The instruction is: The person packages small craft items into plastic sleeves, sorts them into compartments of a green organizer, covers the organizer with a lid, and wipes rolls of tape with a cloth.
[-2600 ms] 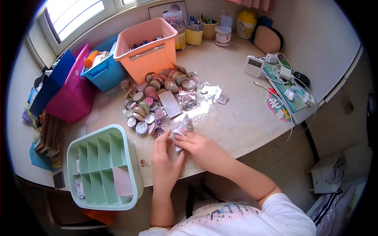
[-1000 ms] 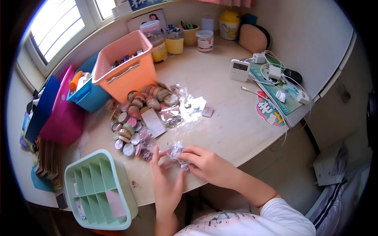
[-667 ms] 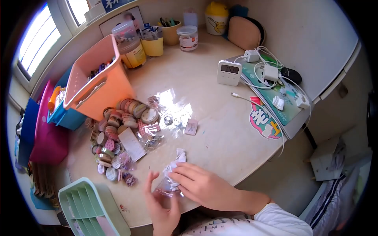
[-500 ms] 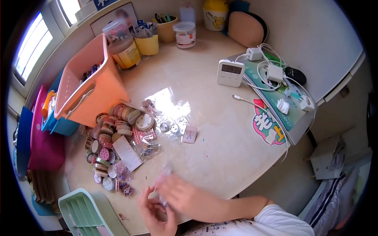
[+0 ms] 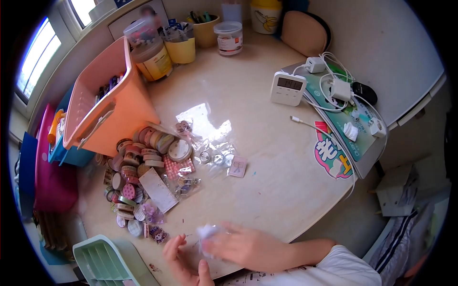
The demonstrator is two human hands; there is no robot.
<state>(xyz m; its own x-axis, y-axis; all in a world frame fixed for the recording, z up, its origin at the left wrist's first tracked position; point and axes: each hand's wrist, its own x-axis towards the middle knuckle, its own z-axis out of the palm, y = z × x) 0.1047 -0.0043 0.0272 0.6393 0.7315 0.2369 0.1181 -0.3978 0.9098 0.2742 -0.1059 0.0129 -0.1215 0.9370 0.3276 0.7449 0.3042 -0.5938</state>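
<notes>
A crumpled white cloth (image 5: pixel 206 232), or perhaps a tissue, sits at the fingertips of the right hand (image 5: pixel 243 245), low over the near part of the desk (image 5: pixel 281 205). That grip looks pressed together on it, a white corner poking out ahead of the fingers. The left hand (image 5: pixel 183 264) is just beside, fingers loosely curled, thumb standing apart, with nothing I can see pinched between them.

The cloth should be light and soft, I'd guess, giving no resistance and hard to harm unless it is paper; bunching its middle under several fingers would hold it better than plucking one edge.

Ahead and left of the grip lie some dark purple beads (image 5: pixel 159 234), then a heap of tape rolls (image 5: pixel 129 176) with a white card (image 5: pixel 158 189) against it. Straight beyond are clear plastic bags (image 5: pixel 214 152), their contents half lost in glare.

The right fingers are blurred, so whatever is under the palm is hidden. Left of the grip, a green divided box (image 5: pixel 114 260) is cut off below.
</notes>
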